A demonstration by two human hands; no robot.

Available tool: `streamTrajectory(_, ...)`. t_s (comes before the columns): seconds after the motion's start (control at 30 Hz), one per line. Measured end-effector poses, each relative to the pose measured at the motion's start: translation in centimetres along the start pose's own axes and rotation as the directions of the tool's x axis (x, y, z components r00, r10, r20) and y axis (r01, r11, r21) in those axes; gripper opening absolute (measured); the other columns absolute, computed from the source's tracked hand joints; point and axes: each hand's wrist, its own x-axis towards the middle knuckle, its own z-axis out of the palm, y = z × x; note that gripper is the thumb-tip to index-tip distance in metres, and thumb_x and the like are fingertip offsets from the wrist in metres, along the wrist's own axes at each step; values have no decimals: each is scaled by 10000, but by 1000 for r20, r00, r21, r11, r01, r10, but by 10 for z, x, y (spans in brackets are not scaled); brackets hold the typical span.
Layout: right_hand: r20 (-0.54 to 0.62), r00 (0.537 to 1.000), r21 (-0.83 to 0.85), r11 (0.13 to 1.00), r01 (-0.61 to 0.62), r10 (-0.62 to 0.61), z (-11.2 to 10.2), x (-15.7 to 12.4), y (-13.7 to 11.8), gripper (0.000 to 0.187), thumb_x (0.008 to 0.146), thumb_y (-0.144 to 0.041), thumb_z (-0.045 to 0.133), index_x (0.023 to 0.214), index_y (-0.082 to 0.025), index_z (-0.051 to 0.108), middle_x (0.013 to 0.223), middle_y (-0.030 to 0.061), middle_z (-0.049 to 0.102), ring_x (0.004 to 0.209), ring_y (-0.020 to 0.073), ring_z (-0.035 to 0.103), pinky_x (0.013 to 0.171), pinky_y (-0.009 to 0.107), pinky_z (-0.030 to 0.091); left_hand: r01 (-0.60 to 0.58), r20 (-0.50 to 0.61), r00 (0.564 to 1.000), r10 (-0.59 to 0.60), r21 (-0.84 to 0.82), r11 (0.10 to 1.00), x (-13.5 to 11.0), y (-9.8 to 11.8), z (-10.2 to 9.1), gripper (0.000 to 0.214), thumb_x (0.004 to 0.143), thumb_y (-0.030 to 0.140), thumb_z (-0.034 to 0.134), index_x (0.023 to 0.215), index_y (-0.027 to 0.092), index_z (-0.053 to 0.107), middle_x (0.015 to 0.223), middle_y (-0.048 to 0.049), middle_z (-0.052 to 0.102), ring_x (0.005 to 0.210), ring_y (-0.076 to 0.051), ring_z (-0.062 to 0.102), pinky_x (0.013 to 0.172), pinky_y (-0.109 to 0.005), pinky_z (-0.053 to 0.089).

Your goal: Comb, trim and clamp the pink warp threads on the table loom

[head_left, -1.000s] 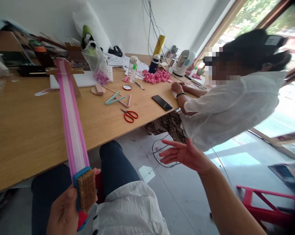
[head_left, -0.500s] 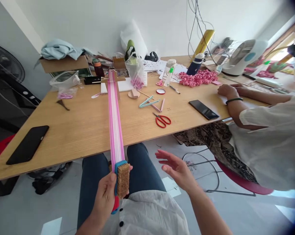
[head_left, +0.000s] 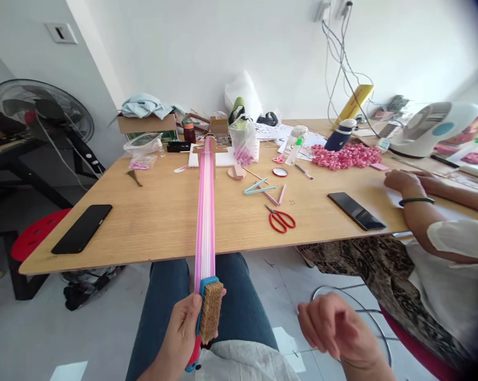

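Note:
My left hand grips a brush with brown bristles, a blue rim and a red and blue handle. The same hand holds the near end of a long flat band of pink and white threads against the brush. Taut, the band runs from there across the table edge to a clip at the back. My right hand hangs in the air to the right of my lap, its fingers loosely bent, with nothing seen in it. How the left fingertips sit behind the brush is hidden.
On the table lie red-handled scissors, a black phone, a second phone, teal tweezers and a tape roll. A person's forearms rest at the right beside pink trim. A fan stands left.
My right hand has moved right and down, away from the band, and its fingers have curled. My left hand keeps its grip on the brush and threads. The view has tilted up and left.

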Motion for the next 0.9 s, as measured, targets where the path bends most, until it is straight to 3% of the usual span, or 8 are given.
streamTrajectory(0.07, -176, 980, -146, 982, -120, 93, -2, 2, 17, 555, 771, -731, 516, 689, -215, 705, 545, 56, 644, 520, 195, 583, 510, 302, 482, -1, 46, 999, 2, -27, 1000, 2, 4, 2, 767, 776, 769, 440, 1035, 109, 734, 528, -60, 613, 451, -139, 530, 438, -236, 389)
streamTrajectory(0.13, -271, 952, -240, 948, -211, 143, 17, 5, 30, 477, 753, -670, 608, 749, -207, 724, 703, 91, 715, 667, 229, 639, 596, 317, 510, 7, 73, 997, -4, -44, 999, 3, 6, 3, 772, 767, 771, 452, 1036, 105, 733, 532, -62, 618, 431, -123, 507, 429, -230, 376)
streamTrajectory(0.23, -157, 974, -143, 972, -186, 163, 62, 4, 34, 476, 724, -674, 653, 827, -214, 721, 736, 84, 725, 724, 250, 657, 669, 338, 508, 2, 70, 998, 1, -44, 999, 2, 6, 3, 765, 792, 753, 439, 1078, 100, 714, 527, -62, 629, 414, -109, 486, 434, -226, 383)
streamTrajectory(0.3, -81, 993, -83, 992, -93, 86, 88, 1, 29, 555, 678, -729, 650, 865, -209, 712, 738, 70, 711, 720, 238, 648, 692, 332, 499, 2, 64, 998, 0, -30, 1000, 0, 4, 3, 779, 813, 748, 400, 1124, 94, 689, 523, -62, 634, 413, -115, 493, 434, -230, 390)
streamTrajectory(0.4, -127, 990, -177, 983, 38, -62, 112, 2, 20, 608, 574, -778, 673, 773, -204, 687, 635, 26, 627, 613, 181, 566, 594, 278, 448, 19, 57, 998, -17, -23, 1000, -1, 1, 3, 797, 831, 744, 359, 1184, 90, 647, 540, -60, 645, 408, -125, 503, 422, -236, 395)
streamTrajectory(0.53, -151, 987, -298, 955, 0, -47, 129, 11, 11, 653, 464, -794, 709, 729, -198, 673, 563, -13, 534, 504, 119, 406, 459, 236, 334, -53, 17, 999, 52, 46, 998, 1, -2, 7, 720, 853, 706, 374, 1110, 111, 686, 574, -55, 644, 472, -145, 535, 481, -255, 438)
streamTrajectory(0.67, -220, 974, -270, 963, -20, -42, 139, 17, 16, 562, 543, -721, 751, 737, -203, 646, 560, -18, 488, 505, 122, 392, 444, 235, 338, -181, 17, 984, 180, 135, 974, 5, -7, 9, 614, 881, 643, 394, 841, 135, 735, 716, -82, 666, 613, -168, 564, 567, -260, 458)
streamTrajectory(0.9, -158, 987, -53, 998, -36, 28, 140, 21, 72, 387, 646, -566, 747, 809, -238, 623, 580, 0, 501, 487, 143, 426, 429, 260, 389, -266, 59, 964, 259, 212, 940, 14, -20, 4, 563, 892, 603, 415, 807, 158, 749, 737, -93, 676, 739, -209, 598, 711, -289, 510)
